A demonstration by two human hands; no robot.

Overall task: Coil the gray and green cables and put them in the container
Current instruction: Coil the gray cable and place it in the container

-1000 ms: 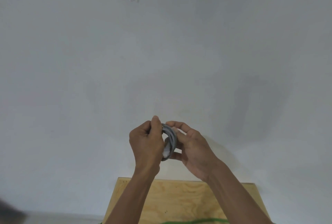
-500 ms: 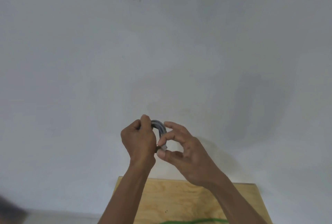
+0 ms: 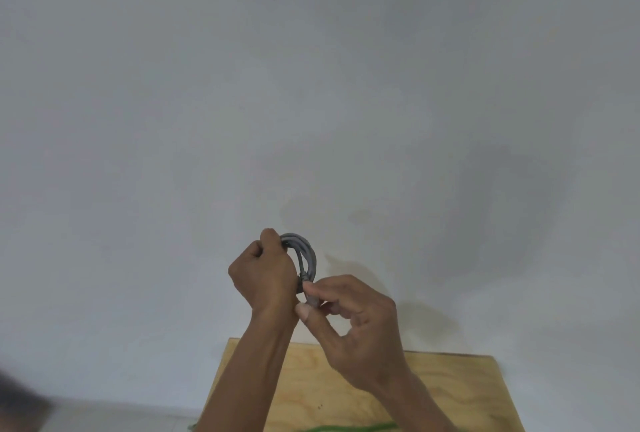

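Observation:
I hold a small coil of gray cable (image 3: 307,256) up in front of a white wall. My left hand (image 3: 265,274) grips the coil's left side, fingers curled round it. My right hand (image 3: 349,324) pinches the cable's plug end between thumb and forefinger just below the coil. A strip of the green cable (image 3: 349,427) lies on the wooden table (image 3: 450,393) at the bottom edge, mostly cut off by the frame. No container is in view.
The white wall (image 3: 311,102) fills most of the view, close behind my hands. A dark blurred shape (image 3: 20,404) sits at the bottom left corner.
My right hand has dropped from the coil's right side to below it and now pinches the plug end. The coil's loop shows more fully above my left hand.

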